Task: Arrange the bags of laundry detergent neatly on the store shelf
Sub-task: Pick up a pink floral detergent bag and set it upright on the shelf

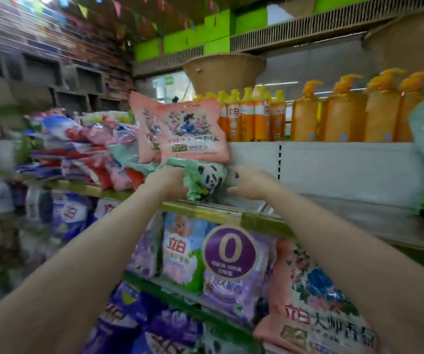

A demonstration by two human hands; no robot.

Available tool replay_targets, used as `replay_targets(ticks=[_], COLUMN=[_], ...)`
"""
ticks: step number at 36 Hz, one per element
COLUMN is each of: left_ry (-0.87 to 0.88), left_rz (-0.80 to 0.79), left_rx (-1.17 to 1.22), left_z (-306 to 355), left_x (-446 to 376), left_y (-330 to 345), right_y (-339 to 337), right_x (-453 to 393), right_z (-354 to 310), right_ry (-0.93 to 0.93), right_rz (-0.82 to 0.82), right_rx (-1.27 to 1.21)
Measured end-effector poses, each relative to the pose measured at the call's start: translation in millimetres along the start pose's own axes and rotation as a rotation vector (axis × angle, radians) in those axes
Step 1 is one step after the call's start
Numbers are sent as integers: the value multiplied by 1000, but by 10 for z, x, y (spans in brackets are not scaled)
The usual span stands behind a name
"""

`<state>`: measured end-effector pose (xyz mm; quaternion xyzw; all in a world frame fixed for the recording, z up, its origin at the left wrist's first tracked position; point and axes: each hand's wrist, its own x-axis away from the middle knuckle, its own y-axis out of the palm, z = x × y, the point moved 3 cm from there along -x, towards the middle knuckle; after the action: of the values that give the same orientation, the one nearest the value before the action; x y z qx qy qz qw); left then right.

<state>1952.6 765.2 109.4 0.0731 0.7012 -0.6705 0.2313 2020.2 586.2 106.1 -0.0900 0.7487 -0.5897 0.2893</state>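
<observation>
While placing: green panda detergent bag (203, 178) going onto shelf (333, 200)
left hand (166, 181): fingers grip bag
right hand (253, 183): fingers loose, just right of bag
next: probably stand it beside pink bags (193, 134) above fingers

Two bare forearms, entering from the lower left and lower right of the frame. No sleeves within view, from frame edge to wrist. Left hand (166, 181) and right hand (253, 183) both bare: no gloves, rings, watch or bands showing. Fingernails too blurred to make out.
</observation>
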Motion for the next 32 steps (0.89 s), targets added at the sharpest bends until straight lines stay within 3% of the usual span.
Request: replay_targets(ticks=[8, 20, 26, 32], left_ry=[-123, -154, -199, -211], left_rz=[88, 114, 83, -32], left_rx=[8, -52, 3, 51], left_z=[-423, -668, -713, -670], left_x=[-105, -868, -1365, -1754], left_y=[25, 61, 117, 408], right_y=[132, 315, 395, 521], right_x=[-395, -1441, -1951, -2393], right_z=[-165, -15, 26, 256], right_ry=[2, 79, 30, 154], right_rz=[25, 66, 92, 113], right_rx=[-143, -268, -438, -336])
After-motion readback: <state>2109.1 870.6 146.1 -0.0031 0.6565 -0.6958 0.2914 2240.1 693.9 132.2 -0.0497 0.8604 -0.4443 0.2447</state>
